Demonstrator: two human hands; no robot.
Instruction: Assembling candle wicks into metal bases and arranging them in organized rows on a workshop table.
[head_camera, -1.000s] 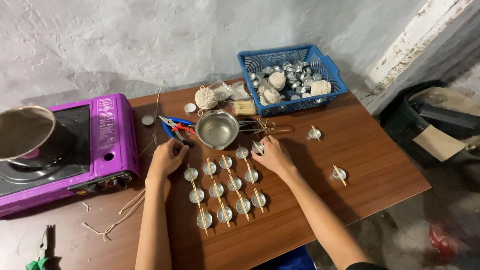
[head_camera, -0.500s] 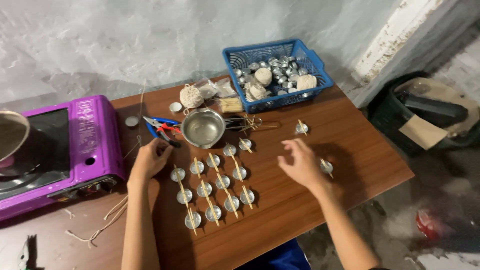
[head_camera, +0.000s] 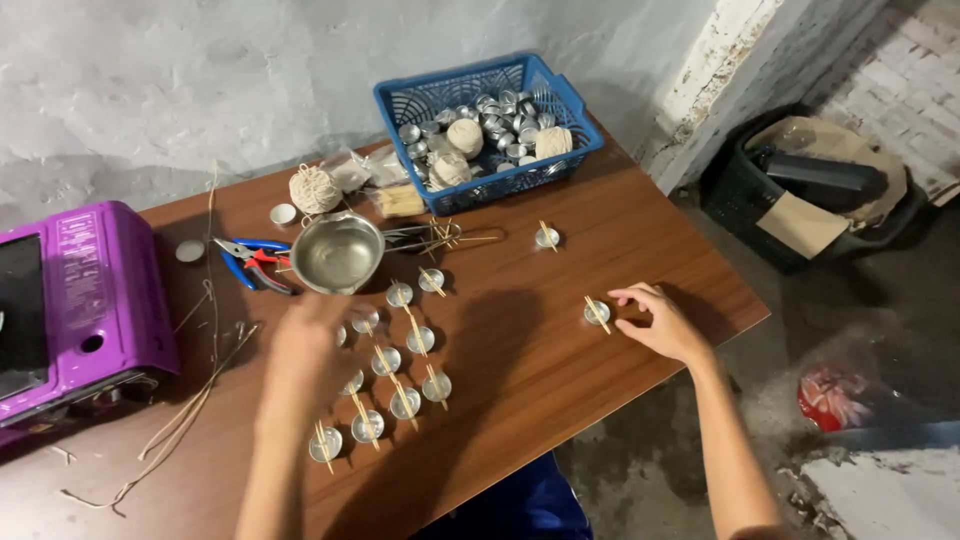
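Several small metal candle cups with wooden sticks laid across them (head_camera: 400, 372) sit in rows on the brown table (head_camera: 520, 330). My left hand (head_camera: 305, 345) hovers, blurred, over the left end of the rows, fingers loosely spread. My right hand (head_camera: 660, 320) rests on the table at the right, its fingertips touching a lone cup with a stick (head_camera: 597, 313). Another lone cup (head_camera: 547, 237) stands further back.
A blue basket (head_camera: 490, 130) of metal cups and twine balls stands at the back. A small steel pot (head_camera: 337, 252), pliers (head_camera: 252, 262) and a twine ball (head_camera: 315, 188) lie near it. A purple portable stove (head_camera: 70, 300) is at the left. A dark crate (head_camera: 800, 190) sits on the floor.
My right hand left the rows of cups and reached right to the lone cup near the table's edge. My left hand shifted a little over the rows. The view swung right.
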